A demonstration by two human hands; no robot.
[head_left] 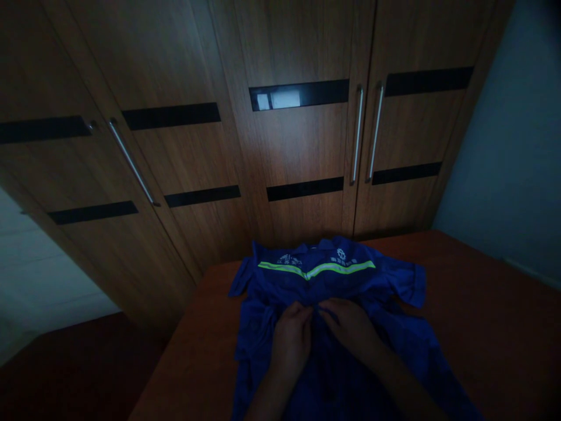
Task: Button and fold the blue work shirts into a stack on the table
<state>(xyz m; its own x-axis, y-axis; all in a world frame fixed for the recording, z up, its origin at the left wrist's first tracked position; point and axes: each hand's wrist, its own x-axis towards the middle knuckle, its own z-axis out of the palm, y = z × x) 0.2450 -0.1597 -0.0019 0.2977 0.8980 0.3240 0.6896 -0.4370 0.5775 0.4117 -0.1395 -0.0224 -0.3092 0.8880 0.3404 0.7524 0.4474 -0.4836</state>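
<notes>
A blue short-sleeved work shirt lies front up, its collar toward the wardrobe. A yellow-green reflective stripe crosses its chest, with pale printed lettering and a gear emblem above. At the front middle, just below the stripe, my left hand pinches the shirt's fabric. Close to its right, my right hand also has its fingertips closed on the shirt near the centre line. A small gap separates the two hands. The dim light hides the fine detail between the fingertips.
The shirt rests on a reddish-brown wooden table. Directly behind stands a wooden wardrobe with black strips and long metal handles. A pale wall is at the right, and dark floor shows at the lower left.
</notes>
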